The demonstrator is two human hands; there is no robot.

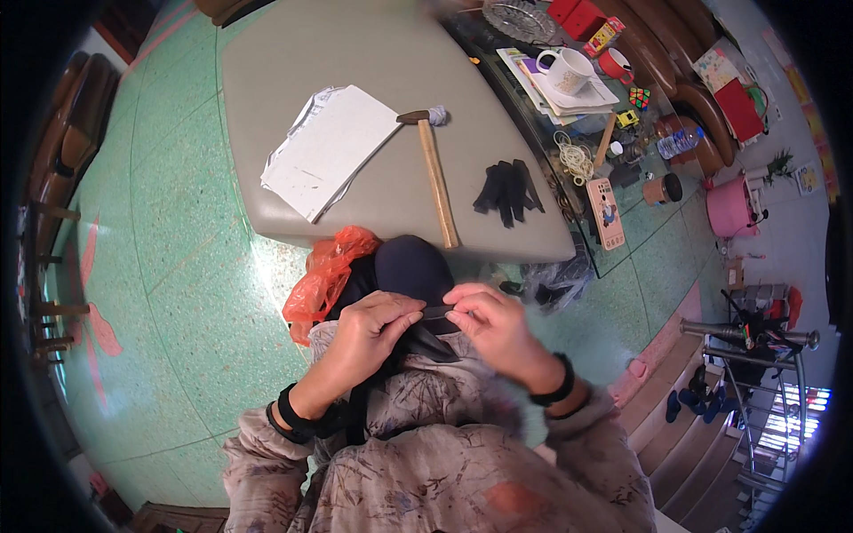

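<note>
Over my lap, a dark, flexible strip (431, 344) is stretched between my two hands. My left hand (371, 330) pinches one end between thumb and fingers. The other end is pinched in my right hand (496, 329), close to the left one. Part of the strip hangs down toward my patterned clothing. Ahead, a wooden-handled hammer (435, 182) lies on a grey padded bench (302, 53), with a whitish wad at its head. Left of it rests a white board (333, 151) on crumpled sheets. Several similar black strips (508, 191) lie in a pile to the right.
An orange-red plastic bag (329, 271) sits against my left leg. Beside the bench, a glass table (573, 200) carries a white mug (567, 71), papers, a coil of cord (573, 158) and a phone (606, 213). Steps with a metal railing (746, 334) stand at right.
</note>
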